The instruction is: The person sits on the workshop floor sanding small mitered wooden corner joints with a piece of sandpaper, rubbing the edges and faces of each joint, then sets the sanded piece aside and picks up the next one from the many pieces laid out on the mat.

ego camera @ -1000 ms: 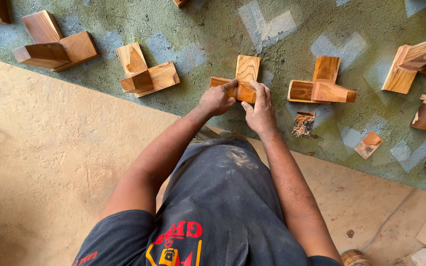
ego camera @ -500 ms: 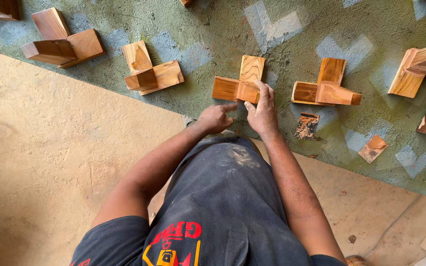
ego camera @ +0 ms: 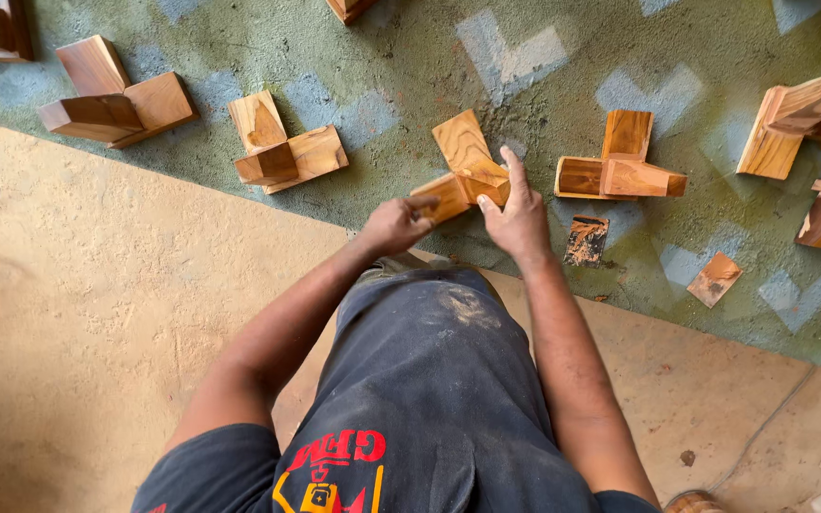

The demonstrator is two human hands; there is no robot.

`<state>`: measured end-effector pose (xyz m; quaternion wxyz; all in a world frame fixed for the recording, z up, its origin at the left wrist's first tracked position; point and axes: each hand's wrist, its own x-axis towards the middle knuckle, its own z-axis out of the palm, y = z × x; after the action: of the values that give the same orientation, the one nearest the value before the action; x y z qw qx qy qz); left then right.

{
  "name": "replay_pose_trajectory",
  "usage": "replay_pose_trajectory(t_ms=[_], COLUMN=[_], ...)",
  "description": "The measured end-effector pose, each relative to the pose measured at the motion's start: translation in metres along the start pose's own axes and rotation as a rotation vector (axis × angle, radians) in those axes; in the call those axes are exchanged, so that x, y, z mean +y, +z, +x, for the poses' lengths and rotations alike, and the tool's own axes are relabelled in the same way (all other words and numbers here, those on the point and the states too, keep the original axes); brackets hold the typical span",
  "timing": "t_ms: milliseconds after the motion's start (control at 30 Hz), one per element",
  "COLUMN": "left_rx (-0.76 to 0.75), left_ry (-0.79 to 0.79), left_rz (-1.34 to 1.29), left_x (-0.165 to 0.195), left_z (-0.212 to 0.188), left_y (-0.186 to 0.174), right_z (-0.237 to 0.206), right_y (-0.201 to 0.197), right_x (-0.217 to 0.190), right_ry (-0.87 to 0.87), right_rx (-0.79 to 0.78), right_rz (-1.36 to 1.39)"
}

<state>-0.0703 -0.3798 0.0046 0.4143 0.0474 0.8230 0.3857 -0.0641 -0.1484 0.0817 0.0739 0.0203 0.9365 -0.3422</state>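
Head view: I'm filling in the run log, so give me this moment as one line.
left hand: touching wooden joint piece | right hand: on same piece, finger extended | surface: green patterned mat

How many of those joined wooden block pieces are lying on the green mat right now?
5 fully in view: far left, left of centre, one under both hands, right of centre, upper right. Cut-off wood at the frame edges may be more.
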Motion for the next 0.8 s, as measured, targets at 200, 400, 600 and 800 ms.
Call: replay_pose_trajectory(t_ms=[200,400,600,800], left_rx=[0.151,0.035,0.009,-0.053], left_ry=[0.216,0.182,0.268,0.179], left_rz=[0.140,0.385,0.437,0.457], left_x=[0.038,0.064,0.062,0.064], left_z=[0.015,0.046,0.074,0.057], left_y=[-0.032,-0.019,-0.008,-0.010], right_z=[0.012,0.008,0.008,0.009], right_y=[-0.035,-0.032,-0.030,-0.030], right_x=[0.006,0.001,0.006,0.009], right_ry=[0.005,0.029,0.046,0.051], right_rx=[-0.287,-0.268,-0.245,-0.242], right_rz=[-0.010,0.026,0.044,0.033])
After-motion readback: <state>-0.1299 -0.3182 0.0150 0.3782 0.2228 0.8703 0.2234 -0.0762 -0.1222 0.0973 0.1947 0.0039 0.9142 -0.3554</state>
